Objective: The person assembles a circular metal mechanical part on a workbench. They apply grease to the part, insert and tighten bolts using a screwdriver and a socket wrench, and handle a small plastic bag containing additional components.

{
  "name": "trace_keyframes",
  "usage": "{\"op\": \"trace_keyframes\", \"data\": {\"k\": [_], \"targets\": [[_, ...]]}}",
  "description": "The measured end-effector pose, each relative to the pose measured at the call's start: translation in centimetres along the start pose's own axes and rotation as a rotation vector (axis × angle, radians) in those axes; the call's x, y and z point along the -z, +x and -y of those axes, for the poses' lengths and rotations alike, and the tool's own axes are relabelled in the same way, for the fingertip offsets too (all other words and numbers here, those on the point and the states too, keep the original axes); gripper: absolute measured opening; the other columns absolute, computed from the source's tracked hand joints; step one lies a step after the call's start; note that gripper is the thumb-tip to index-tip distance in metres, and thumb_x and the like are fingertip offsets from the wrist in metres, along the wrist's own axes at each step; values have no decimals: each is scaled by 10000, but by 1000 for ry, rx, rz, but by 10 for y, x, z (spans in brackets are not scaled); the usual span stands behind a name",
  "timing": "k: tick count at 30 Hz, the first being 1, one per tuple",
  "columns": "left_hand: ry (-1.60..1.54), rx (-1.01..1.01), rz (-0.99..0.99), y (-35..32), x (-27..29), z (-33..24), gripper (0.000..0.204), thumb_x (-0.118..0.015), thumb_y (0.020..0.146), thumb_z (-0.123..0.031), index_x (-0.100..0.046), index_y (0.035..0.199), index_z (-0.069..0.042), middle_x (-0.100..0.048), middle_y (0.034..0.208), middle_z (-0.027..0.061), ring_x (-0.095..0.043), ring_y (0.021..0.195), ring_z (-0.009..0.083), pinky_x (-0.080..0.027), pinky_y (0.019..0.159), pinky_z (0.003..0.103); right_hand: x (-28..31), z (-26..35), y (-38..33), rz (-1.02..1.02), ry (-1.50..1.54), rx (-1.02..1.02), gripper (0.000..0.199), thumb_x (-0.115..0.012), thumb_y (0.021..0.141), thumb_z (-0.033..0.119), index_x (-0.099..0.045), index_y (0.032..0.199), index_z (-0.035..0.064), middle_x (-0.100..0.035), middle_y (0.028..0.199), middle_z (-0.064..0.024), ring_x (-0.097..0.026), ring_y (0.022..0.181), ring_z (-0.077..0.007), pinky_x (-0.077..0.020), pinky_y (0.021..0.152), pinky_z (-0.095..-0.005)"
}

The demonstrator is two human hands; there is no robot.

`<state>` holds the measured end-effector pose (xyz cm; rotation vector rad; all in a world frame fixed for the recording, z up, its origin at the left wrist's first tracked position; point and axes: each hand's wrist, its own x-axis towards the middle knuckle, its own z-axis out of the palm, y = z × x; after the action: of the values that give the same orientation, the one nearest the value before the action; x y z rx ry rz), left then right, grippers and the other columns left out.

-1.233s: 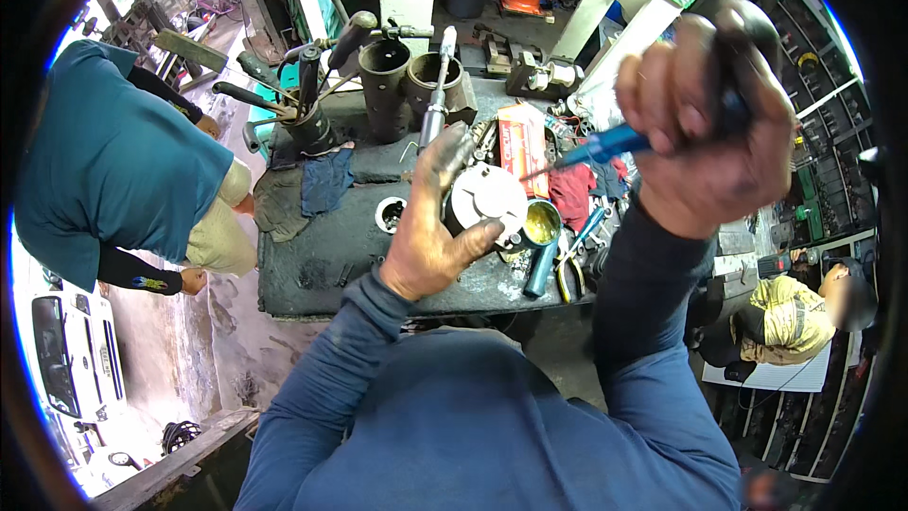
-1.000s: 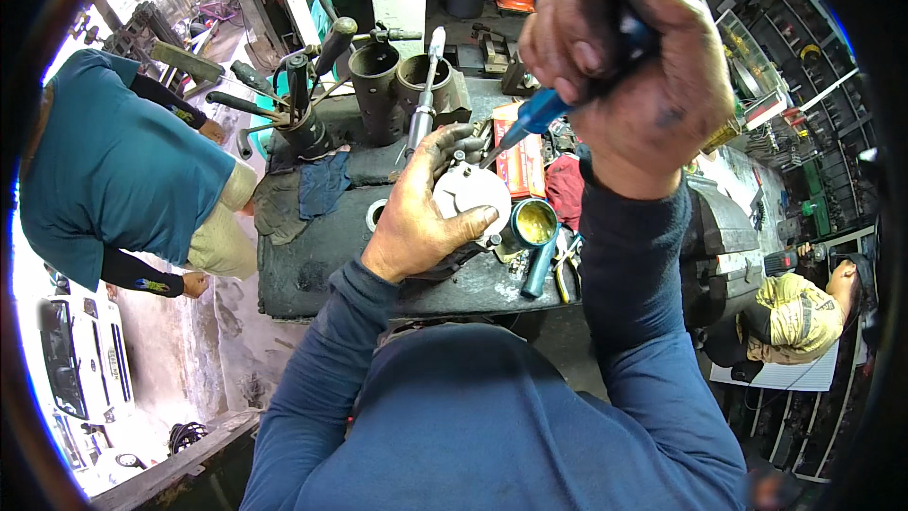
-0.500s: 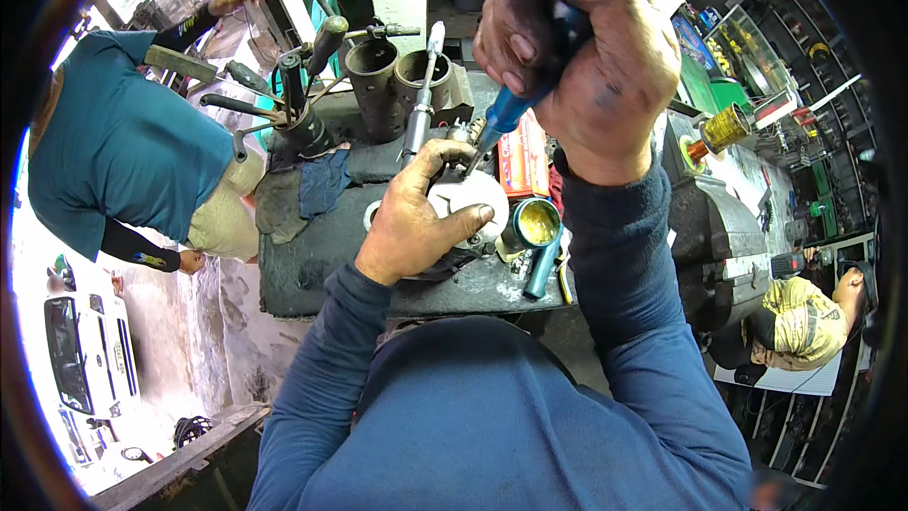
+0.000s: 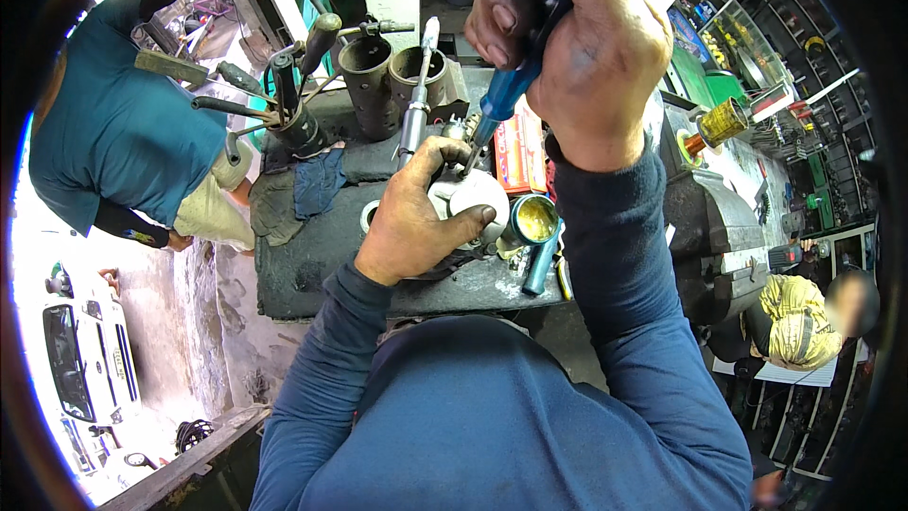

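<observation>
My right hand point(image 4: 601, 66), raised high over the bench, is wrapped round the blue handle of a screwdriver point(image 4: 502, 99). The shaft points down to the edge of a pale round metal part point(image 4: 476, 195); whether the tip sits in a screw is too small to tell. My left hand point(image 4: 411, 222) grips that part from its left side, with the thumb across its front and the fingers over the back. Close to its right stands an open tin of yellowish grease point(image 4: 536, 220). A tool with a blue-green handle point(image 4: 540, 271) lies below the tin. Behind the part is a red box point(image 4: 521, 156).
A grease gun-like metal tool point(image 4: 416, 118) lies behind my left hand, near two dark metal cylinders point(image 4: 367, 85). A holder of hammers and handles point(image 4: 299, 131) and a blue rag point(image 4: 320, 182) occupy the bench's left. One person point(image 4: 132, 123) stands left; another point(image 4: 799, 322) is far right.
My right hand has shifted slightly up and left, with the screwdriver still pointing at the metal part. My left hand keeps its grip. The person at left has moved their raised arm.
</observation>
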<state>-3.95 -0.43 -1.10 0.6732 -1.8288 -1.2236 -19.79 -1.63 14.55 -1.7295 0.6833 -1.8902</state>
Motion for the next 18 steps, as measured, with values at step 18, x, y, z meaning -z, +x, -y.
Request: {"op": "trace_keyframes", "data": {"k": [18], "targets": [[10,-52,-2,-1,3,3,550,-888,759,-140,-588,1210,-43,-663,1028,116,-648,962,210,-541,887,355,-8,19,-16,87,289,-198,218,-614,1062,175,-688,1080,-29,-661,833,-39,-586,699,-74,-457,633,-218]]}}
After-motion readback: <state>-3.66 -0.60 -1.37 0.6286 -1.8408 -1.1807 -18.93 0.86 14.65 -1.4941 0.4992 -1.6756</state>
